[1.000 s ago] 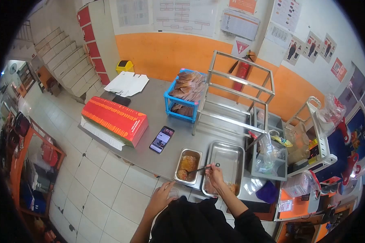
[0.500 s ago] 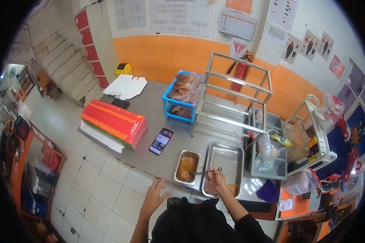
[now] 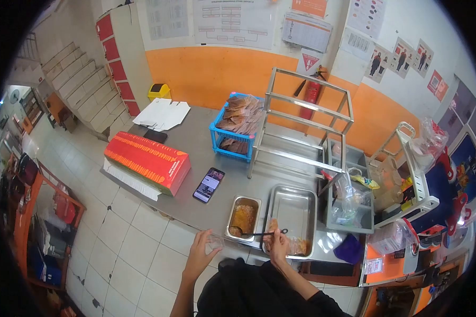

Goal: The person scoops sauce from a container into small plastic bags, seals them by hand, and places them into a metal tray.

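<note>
One ladle [image 3: 256, 234] had bowl inside small pan [image 3: 240, 239], right hand [image 3: 277, 244] pinching handle; left hand [image 3: 199, 254] curled round clear cup [image 3: 215, 243] beside pan. Ladle seemed light, stiff, best held mid-handle; cup likely thin, squashable.

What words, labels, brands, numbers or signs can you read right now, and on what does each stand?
No text can be read for certain.
Red box: lettering too small.
Phone: screen too small.
Wall chart: heading and boxes blurred.
Red triangle sign: lettering too small.
Printed wall sheet: blurred.
Orange notice: blurred.
White card at right: blurred.
</note>
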